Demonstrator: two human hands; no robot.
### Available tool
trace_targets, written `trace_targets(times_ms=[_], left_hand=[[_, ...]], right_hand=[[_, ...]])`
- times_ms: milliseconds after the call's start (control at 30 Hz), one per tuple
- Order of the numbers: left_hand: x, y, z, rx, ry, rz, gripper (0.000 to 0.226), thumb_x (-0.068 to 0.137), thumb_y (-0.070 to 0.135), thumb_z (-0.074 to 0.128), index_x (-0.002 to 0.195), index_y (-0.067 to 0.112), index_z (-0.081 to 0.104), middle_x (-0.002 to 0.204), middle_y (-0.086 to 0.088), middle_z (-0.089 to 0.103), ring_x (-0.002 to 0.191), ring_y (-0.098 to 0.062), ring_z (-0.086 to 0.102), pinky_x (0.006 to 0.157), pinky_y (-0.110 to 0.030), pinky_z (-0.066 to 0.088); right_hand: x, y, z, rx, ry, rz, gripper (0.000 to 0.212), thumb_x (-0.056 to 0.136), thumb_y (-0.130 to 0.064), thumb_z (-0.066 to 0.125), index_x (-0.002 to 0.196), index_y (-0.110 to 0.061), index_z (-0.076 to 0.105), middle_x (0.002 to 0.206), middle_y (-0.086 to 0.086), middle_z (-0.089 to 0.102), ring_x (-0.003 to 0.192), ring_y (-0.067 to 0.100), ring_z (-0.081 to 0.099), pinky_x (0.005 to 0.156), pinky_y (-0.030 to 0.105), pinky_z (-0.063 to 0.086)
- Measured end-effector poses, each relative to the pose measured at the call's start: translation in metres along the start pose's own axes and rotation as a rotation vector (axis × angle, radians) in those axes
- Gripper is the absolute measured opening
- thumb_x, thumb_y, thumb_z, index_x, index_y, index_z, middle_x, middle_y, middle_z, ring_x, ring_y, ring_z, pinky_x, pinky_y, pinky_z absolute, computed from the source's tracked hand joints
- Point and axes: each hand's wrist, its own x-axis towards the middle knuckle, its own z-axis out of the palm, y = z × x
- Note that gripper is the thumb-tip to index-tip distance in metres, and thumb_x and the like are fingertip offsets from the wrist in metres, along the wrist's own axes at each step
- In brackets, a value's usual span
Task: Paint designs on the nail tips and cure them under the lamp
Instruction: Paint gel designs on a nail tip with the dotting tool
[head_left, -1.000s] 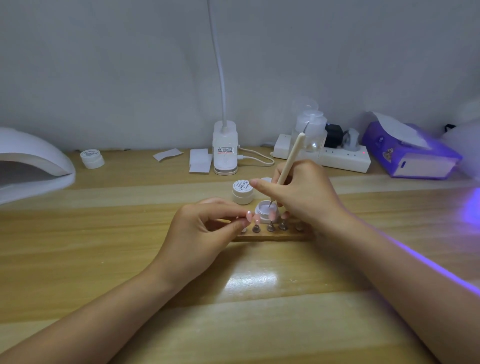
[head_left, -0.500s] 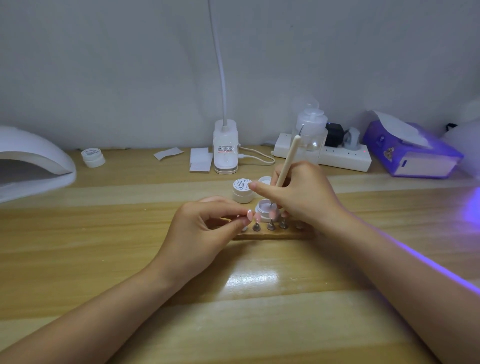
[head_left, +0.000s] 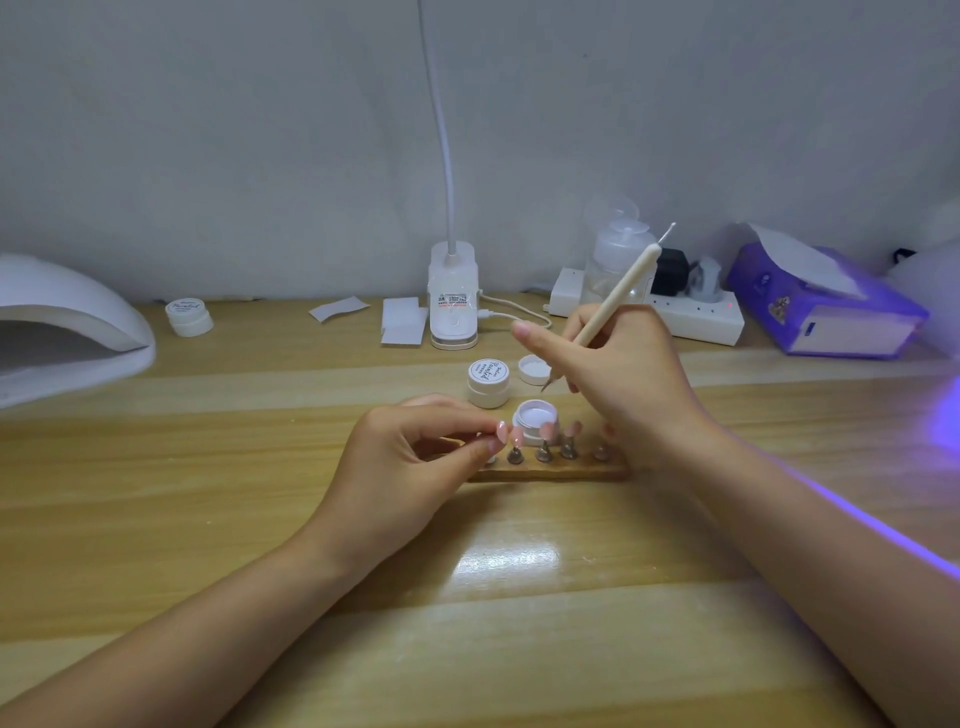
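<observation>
Behind the wooden stand (head_left: 550, 472) of pink nail tips (head_left: 545, 430), we pinch one tip with our left hand (head_left: 410, 457) while our right hand (head_left: 618, 374) grips the brush (head_left: 602, 312) above the open gel pot (head_left: 535, 418), likely about to dip.

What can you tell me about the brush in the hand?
The brush is a slim cream stick, maybe wood, with a thin dark metal tip and fine point at the bottom. A thin white bit sticks out of its top. It leans up to the right. The right hand pinches it low down, tip hanging just above the open jar.
</observation>
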Motion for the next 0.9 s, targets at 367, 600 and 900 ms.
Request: trace_targets(times_ms=[367, 600, 900], left_hand=[[0.0, 0.001, 0.0, 0.011, 0.002, -0.008, 0.017, 0.074, 0.001, 0.07, 0.077, 0.018, 0.074, 0.078, 0.002, 0.071, 0.071, -0.007, 0.064, 0.067, -0.023, 0.051], [0.0, 0.002, 0.0, -0.013, -0.009, -0.006, 0.01, 0.074, 0.008, 0.07, 0.079, 0.015, 0.074, 0.076, -0.001, 0.071, 0.073, -0.01, 0.065, 0.068, -0.028, 0.052], [0.0, 0.001, 0.001, 0.0, -0.01, 0.006, 0.013, 0.074, 0.003, 0.07, 0.079, 0.015, 0.074, 0.076, -0.001, 0.071, 0.073, -0.01, 0.065, 0.068, -0.025, 0.052]], right_hand=[[-0.004, -0.003, 0.001, 0.134, 0.034, -0.023, 0.042, 0.075, -0.04, 0.071, 0.05, -0.013, 0.049, 0.037, -0.007, 0.048, 0.038, 0.001, 0.043, 0.042, 0.01, 0.035], [-0.005, 0.009, 0.003, 0.002, -0.127, 0.068, 0.041, 0.075, -0.041, 0.073, 0.054, -0.017, 0.047, 0.037, -0.003, 0.051, 0.039, 0.018, 0.061, 0.042, 0.03, 0.044], [-0.005, 0.011, 0.005, -0.145, -0.143, -0.012, 0.043, 0.076, -0.044, 0.07, 0.056, -0.012, 0.05, 0.043, 0.0, 0.059, 0.031, 0.002, 0.049, 0.033, 0.01, 0.029]])
